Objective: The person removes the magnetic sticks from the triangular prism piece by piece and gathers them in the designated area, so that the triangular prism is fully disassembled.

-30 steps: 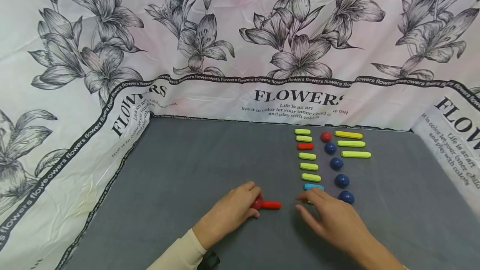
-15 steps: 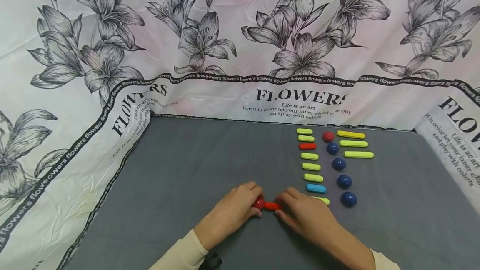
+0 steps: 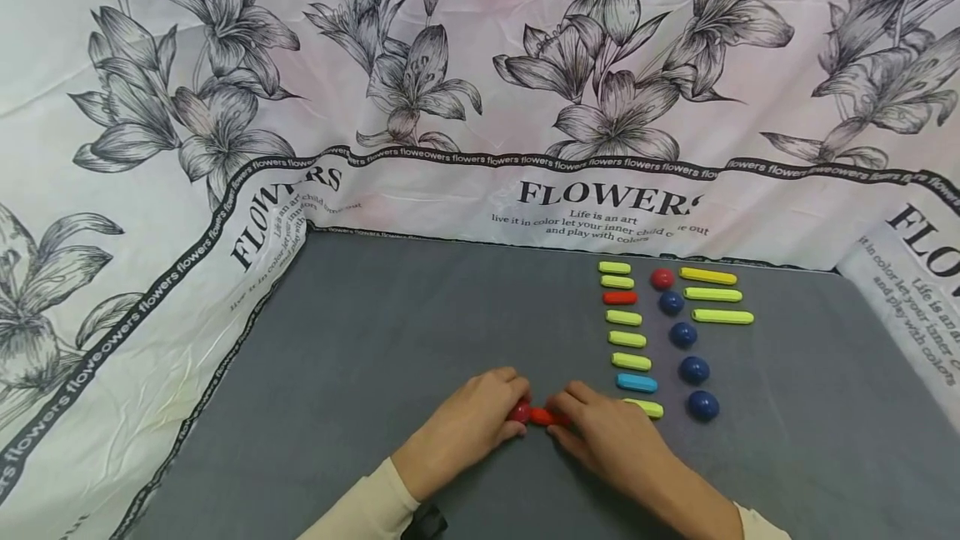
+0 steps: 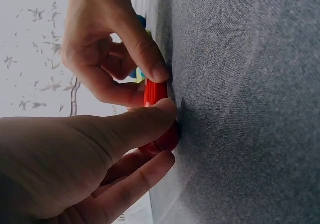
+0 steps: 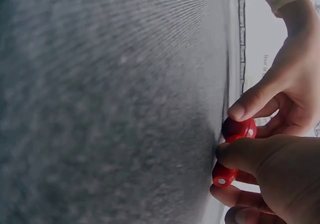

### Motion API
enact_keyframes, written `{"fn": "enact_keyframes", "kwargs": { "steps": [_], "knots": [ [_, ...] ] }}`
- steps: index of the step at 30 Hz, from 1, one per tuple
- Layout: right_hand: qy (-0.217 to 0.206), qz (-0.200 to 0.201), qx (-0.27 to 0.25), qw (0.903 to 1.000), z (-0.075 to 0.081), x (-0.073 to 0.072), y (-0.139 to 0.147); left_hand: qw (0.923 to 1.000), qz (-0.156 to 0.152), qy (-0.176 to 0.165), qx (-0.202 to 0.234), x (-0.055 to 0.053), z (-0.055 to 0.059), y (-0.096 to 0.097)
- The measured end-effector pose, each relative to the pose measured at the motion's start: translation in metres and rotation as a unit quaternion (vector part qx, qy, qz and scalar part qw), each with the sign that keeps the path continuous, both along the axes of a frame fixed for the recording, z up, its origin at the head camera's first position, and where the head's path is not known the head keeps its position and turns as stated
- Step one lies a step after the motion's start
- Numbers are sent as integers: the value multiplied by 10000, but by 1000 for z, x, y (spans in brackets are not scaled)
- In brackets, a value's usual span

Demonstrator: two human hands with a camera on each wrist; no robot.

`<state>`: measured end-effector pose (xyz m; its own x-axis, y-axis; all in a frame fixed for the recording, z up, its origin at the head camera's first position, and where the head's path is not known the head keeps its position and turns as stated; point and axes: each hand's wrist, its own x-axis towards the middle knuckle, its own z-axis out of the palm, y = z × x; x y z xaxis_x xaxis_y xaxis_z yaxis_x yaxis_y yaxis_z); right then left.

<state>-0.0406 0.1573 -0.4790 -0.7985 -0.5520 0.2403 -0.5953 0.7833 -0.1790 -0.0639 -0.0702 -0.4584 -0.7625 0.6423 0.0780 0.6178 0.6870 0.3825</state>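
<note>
Low over the grey cloth, my left hand (image 3: 474, 419) pinches a glossy red ball (image 3: 519, 412) between thumb and fingers. A ribbed red rod (image 3: 540, 417) lies end-on against the ball, to its right. Thumb and fingers of my right hand (image 3: 618, 444) pinch that rod and cover its right part in the head view. From the left wrist, the ball (image 4: 171, 136) and the rod (image 4: 156, 91) show in one line close to the cloth. A pale round spot marks the free end of the rod (image 5: 223, 178) in the right wrist view.
Beyond my right hand runs a column of short rods, mostly yellow-green, with one red rod (image 3: 620, 298) and one blue rod (image 3: 637, 382). Beside it stand several dark blue balls (image 3: 694, 370), another red ball (image 3: 662, 278) and three longer rods (image 3: 713, 295). A flower-printed cloth (image 3: 420, 198) rises behind.
My right hand has moved left from over the short rods and taken hold of the red rod. My left hand keeps its grip on the red ball, nearly in place.
</note>
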Motion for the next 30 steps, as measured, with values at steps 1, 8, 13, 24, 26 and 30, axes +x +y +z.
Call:
{"fn": "enact_keyframes", "kwargs": {
  "steps": [1, 8, 13, 24, 26, 30],
  "knots": [
    [52, 5, 8, 10000, 0, 0, 0, 10000, -8, 30, -24, 0, 0, 0],
    [365, 42, 204, 9991, 8, 7, 1, 9999, -28, 67, -132, 0, -2, 5],
    [910, 90, 667, 9936, 16, 18, 3, 9997, -123, 118, -188, 0, -3, 10],
    [693, -828, 449, 9931, 49, 32, 54, 9999, 48, -31, -93, -5, 3, 3],
    [538, -970, 505, 9926, 48, 34, 61, 9999, 31, -42, -103, -5, 3, 4],
    [400, -1139, 615, 9908, 44, 37, 72, 9999, 87, -52, -90, -4, 2, 5]
  ]
}}
